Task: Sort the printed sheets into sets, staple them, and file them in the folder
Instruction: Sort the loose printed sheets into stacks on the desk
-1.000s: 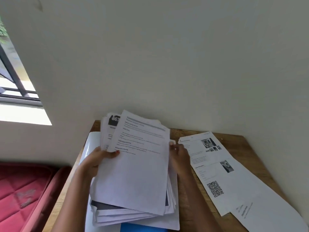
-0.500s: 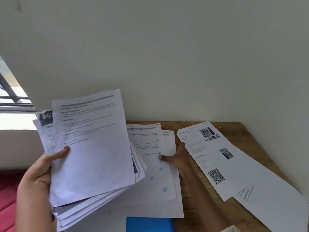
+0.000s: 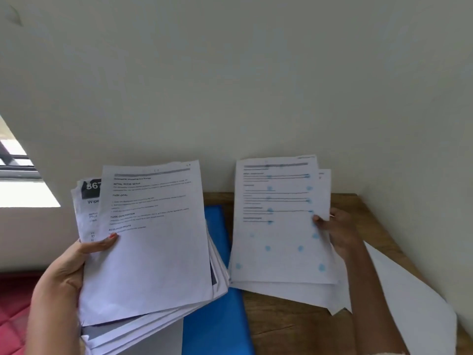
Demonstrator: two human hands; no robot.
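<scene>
1. White paper fills the head view. A thick stack (image 3: 153,247) of printed sheets is held up on the left and a thin set (image 3: 279,226) on the right.
2. By my judgement the thick stack is floppy and fairly weighty for one hand. Its lower edges are fanned, so loose sheets could slide over one another. It wants a grip along a side edge with the thumb laid across the top sheet.
3. The thin set should be light and limp, quick to bend and to crease under a hard pinch. A gentle hold at mid-edge suits it.
4. The left hand (image 3: 71,265) is clamped on the thick stack at its left edge. The thumb lies on the top sheet and the fingers are hidden behind.
5. The right hand (image 3: 337,231) pinches the thin set at its right edge, thumb on the front and fingers behind. The set is tilted up off the wooden tabletop (image 3: 294,329).
6. The two bundles are apart. A blue folder (image 3: 217,316) lies flat on the tabletop between them, partly under the thick stack.
7. More loose sheets (image 3: 414,290) lie on the tabletop just right of the right forearm. I cannot tell whether the lowest pages under the thin set are held or lying.
8. The step looks like sorting; no stapler shows.
</scene>
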